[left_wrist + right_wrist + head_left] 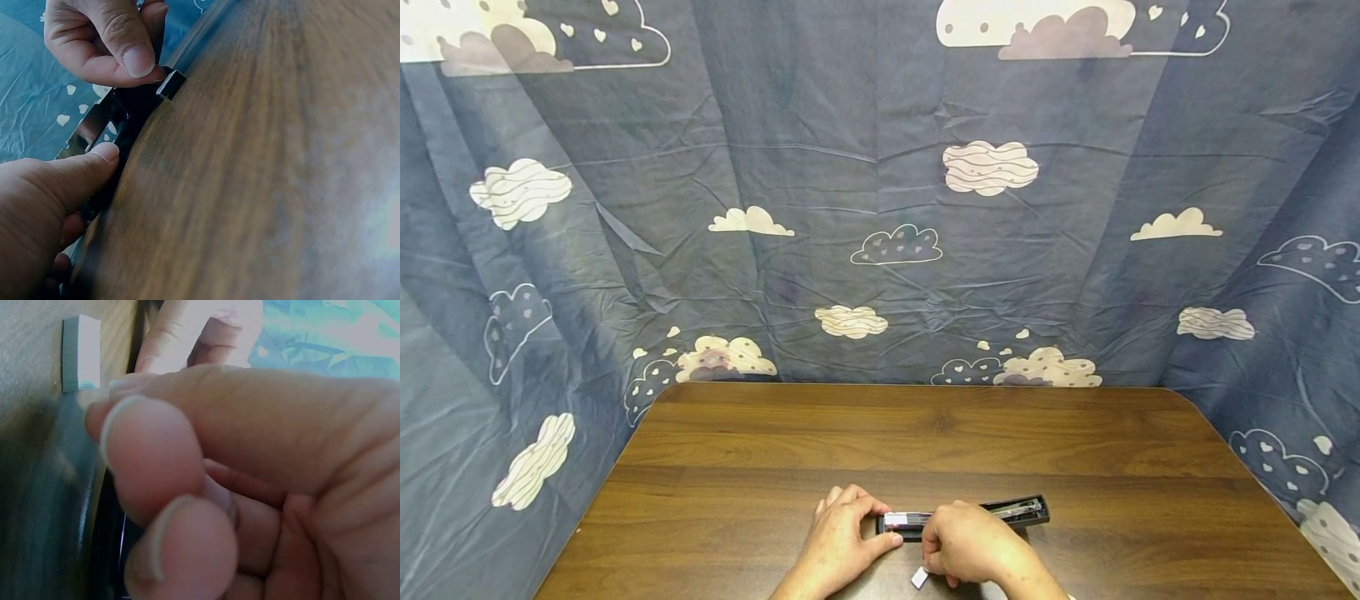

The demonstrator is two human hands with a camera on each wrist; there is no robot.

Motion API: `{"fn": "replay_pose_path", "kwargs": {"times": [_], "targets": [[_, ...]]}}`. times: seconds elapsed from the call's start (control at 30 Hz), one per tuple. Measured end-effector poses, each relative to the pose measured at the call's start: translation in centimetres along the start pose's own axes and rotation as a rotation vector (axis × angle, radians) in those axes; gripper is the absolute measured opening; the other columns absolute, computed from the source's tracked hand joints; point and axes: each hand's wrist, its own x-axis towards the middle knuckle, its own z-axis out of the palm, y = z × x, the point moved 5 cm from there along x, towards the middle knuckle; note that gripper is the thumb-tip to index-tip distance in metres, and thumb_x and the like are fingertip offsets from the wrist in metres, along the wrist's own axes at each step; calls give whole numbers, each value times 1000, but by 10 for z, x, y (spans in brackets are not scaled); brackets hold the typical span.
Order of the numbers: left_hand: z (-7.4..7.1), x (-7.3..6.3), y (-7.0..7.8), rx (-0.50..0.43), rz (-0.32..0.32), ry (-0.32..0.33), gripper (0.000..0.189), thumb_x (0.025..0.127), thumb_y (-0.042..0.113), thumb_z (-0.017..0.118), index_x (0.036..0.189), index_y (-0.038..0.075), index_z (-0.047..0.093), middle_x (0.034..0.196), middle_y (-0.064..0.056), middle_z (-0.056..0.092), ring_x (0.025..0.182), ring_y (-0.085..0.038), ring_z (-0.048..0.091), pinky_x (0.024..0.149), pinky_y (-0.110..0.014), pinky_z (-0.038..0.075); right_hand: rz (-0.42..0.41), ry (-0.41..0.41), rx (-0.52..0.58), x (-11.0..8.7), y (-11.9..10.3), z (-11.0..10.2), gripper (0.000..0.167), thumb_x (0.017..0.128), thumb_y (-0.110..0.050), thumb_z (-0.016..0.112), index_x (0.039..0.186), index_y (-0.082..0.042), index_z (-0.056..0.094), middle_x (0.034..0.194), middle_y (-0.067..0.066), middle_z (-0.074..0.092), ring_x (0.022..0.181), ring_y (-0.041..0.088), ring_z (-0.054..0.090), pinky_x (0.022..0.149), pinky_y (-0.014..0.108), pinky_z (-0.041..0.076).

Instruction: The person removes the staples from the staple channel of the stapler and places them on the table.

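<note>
A black stapler (1033, 510) lies opened out long on the table, with shiny metal inside it. My left hand (838, 542) grips its left end, thumb on the near side and fingers on the far side; in the left wrist view the thumb presses beside the metal rail (87, 128). My right hand (973, 542) is over the near side of the stapler's middle and hides part of it. Its fingers are curled, with the fingertips right at the end of a small whitish strip of staples (920, 577), ridged along one side (81, 353). Whether they pinch it I cannot tell.
The brown wooden table (925, 433) stretches out beyond both hands. A blue cloth (820, 275) printed with clouds hangs behind it and along both sides. The stapler lies near the table's front.
</note>
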Motion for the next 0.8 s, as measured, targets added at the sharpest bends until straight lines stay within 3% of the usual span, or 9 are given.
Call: {"fn": "replay_pose_path", "kwargs": {"times": [0.27,0.47,0.67,0.8], "targets": [[0,2,-1,3,-2,-1,28,75,49,85,95,31,75,92,19,60,88,-3,47,81,-33,39,8,1,55,3,1,-2,28,78,-17,78,56,-25,62,43,-17,54,52,-4,47,58,20,39],[0,3,-2,-4,-4,-2,28,75,48,86,95,31,75,91,19,60,88,-2,47,81,-32,38,-4,72,62,9,-2,-8,28,80,-19,78,58,-27,63,45,-20,51,48,-4,44,52,20,36],[0,3,-3,-5,2,-4,28,76,49,85,95,31,75,91,19,60,87,-2,47,81,-32,38,13,157,90,14,-1,-12,19,84,-25,79,70,-26,65,56,-20,51,51,-2,41,50,22,34],[0,4,-4,-11,2,-13,28,76,49,84,96,31,75,92,20,59,88,-2,47,81,-32,38,37,183,113,15,0,-12,13,87,-25,77,80,-23,66,54,-20,52,49,-3,44,50,22,35]]}}
